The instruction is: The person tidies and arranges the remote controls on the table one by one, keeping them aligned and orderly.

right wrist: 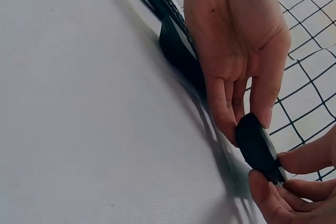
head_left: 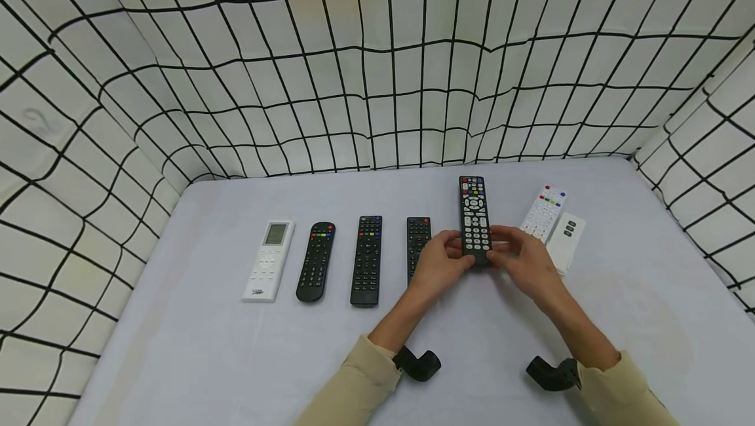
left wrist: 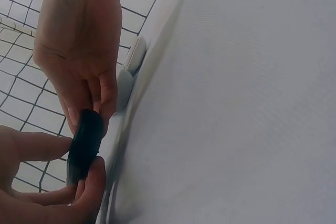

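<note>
Both hands hold a black remote control [head_left: 474, 219] with pale buttons, its far end pointing away from the person. The left hand [head_left: 439, 261] pinches its near left edge between thumb and fingers. On the near right edge, the right hand [head_left: 523, 261] pinches it likewise. In the left wrist view the remote's dark end [left wrist: 85, 145] sits between both hands' fingertips. The right wrist view shows the same end [right wrist: 255, 145] apart from the cloth. Partly behind the left hand lies another black remote [head_left: 419, 242]. Beside the right hand is a white remote [head_left: 544, 213] with coloured buttons.
A plain white remote [head_left: 566, 242] lies at the right. Leftward lie a long black remote [head_left: 366, 262], a rounded black remote [head_left: 316, 262] and a white remote with a screen [head_left: 268, 262]. Black netting [head_left: 389, 92] surrounds the white-covered table [head_left: 236, 360] at the back and sides.
</note>
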Demonstrator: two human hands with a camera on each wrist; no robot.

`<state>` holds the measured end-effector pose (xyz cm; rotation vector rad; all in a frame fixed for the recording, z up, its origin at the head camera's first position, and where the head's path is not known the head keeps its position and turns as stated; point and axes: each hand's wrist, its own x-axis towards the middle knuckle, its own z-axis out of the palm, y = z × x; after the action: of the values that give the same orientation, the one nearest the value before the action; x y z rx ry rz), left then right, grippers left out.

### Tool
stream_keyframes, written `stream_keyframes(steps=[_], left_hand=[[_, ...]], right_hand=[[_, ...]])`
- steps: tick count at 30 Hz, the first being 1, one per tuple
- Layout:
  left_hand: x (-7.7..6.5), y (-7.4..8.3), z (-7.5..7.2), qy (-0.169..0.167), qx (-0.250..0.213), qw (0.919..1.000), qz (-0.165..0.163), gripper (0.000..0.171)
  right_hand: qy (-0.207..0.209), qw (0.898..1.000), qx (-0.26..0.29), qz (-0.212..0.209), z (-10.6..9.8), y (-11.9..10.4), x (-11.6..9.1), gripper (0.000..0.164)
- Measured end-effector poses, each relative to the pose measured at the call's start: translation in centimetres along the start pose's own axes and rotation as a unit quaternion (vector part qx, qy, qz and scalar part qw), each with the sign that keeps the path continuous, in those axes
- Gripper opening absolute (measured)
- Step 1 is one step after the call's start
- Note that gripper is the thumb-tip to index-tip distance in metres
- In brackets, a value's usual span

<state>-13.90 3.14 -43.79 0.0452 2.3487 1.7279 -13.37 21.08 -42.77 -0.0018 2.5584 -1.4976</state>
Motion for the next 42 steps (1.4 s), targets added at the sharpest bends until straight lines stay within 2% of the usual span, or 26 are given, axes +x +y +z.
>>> stream_keyframes(steps=[6,16,22,28,33,42], left_hand=[[-0.3,-0.2,0.1,-0.009,0.020,0.9997,0.013,0.066],[-1.4,-0.5,0.4,-0.017,0.055,0.9979,0.032,0.068],[-2.2,-0.4,0.7,-0.021,0.084,0.9959,0.028,0.068],[-3.0,-0.1,0.8,-0.014,0.131,0.9905,0.040,0.067],[-3.6,-0.1,1.0,-0.024,0.169,0.9846,0.039,0.068],[-4.0,0.1,1.2,-0.033,0.202,0.9779,0.040,0.067]], right_hand=[[-0.001,1.000,-0.004,0.001,0.1,0.2,-0.5,0.055],[-0.010,1.000,-0.020,0.007,0.3,0.9,-1.8,0.055],[-0.014,1.000,-0.021,0.011,0.5,1.2,-2.5,0.055],[-0.017,1.000,-0.018,0.005,0.9,1.3,-2.8,0.055],[-0.019,0.999,-0.030,0.005,1.0,1.4,-3.3,0.054],[-0.018,0.999,-0.033,-0.009,1.3,1.5,-3.5,0.053]])
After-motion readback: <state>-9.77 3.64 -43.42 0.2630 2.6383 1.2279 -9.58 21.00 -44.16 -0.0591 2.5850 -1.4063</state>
